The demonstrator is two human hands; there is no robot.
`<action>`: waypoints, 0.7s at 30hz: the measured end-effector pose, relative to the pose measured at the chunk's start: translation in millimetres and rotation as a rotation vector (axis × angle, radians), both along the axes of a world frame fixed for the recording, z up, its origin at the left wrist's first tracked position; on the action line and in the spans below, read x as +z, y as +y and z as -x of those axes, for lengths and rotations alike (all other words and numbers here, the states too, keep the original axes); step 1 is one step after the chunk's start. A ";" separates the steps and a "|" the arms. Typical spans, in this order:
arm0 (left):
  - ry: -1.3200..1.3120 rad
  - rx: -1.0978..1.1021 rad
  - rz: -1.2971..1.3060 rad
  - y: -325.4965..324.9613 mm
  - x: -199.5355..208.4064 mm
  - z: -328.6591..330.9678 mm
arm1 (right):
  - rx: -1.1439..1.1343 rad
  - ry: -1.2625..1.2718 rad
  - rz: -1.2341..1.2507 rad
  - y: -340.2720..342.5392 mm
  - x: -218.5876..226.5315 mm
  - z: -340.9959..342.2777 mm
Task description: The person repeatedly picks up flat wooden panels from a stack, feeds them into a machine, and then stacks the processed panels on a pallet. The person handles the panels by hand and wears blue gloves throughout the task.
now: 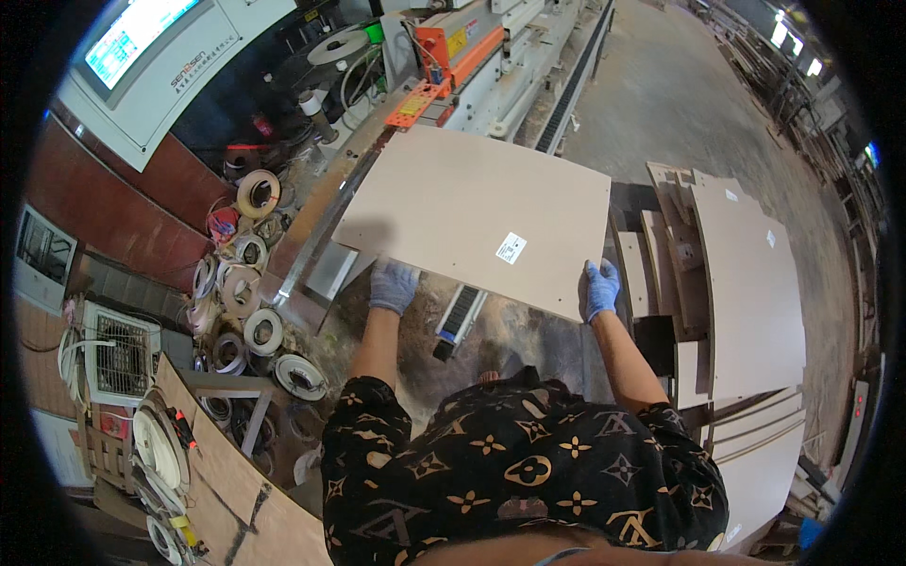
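A large beige board (462,212) with a white label (511,248) lies in front of me, its far left corner close to the orange guard of a machine. My left hand (394,286), in a bluish glove, grips the near edge toward the left, with its fingertips hidden under the board. At the near right corner my right hand (601,289), also gloved, is closed around the side edge. Its thumb shows at the edge while the other fingers are partly out of sight. Small dark holes dot the board's surface.
A long machine (510,57) with an orange guard (412,104) runs away ahead. On my right stands a stack of panels (746,283). Several edge-banding rolls (262,332) lie at left, near a plywood sheet (250,514). A roller support (461,316) juts out below the board.
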State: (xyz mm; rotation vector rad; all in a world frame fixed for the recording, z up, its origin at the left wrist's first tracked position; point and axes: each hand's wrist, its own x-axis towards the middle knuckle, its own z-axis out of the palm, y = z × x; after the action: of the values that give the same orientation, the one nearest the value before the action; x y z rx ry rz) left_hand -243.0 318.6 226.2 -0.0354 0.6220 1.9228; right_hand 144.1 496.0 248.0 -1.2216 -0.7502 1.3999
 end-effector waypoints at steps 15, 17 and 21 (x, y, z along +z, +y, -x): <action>0.164 0.274 0.225 140.3 0.5 18.2 | 0.747 1.552 0.756 128.2 -135.6 44.9; 0.165 0.291 0.270 162.6 5.7 21.3 | 0.893 1.939 0.974 156.6 -163.0 46.9; 0.041 0.233 0.185 210.0 8.7 36.0 | -0.573 2.226 1.302 175.5 -94.8 54.7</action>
State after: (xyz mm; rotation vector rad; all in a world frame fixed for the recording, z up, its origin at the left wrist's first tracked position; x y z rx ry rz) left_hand -279.0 528.7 234.9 -0.1938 0.8534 2.0878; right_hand 89.5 671.5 153.2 0.0811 2.0246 1.6240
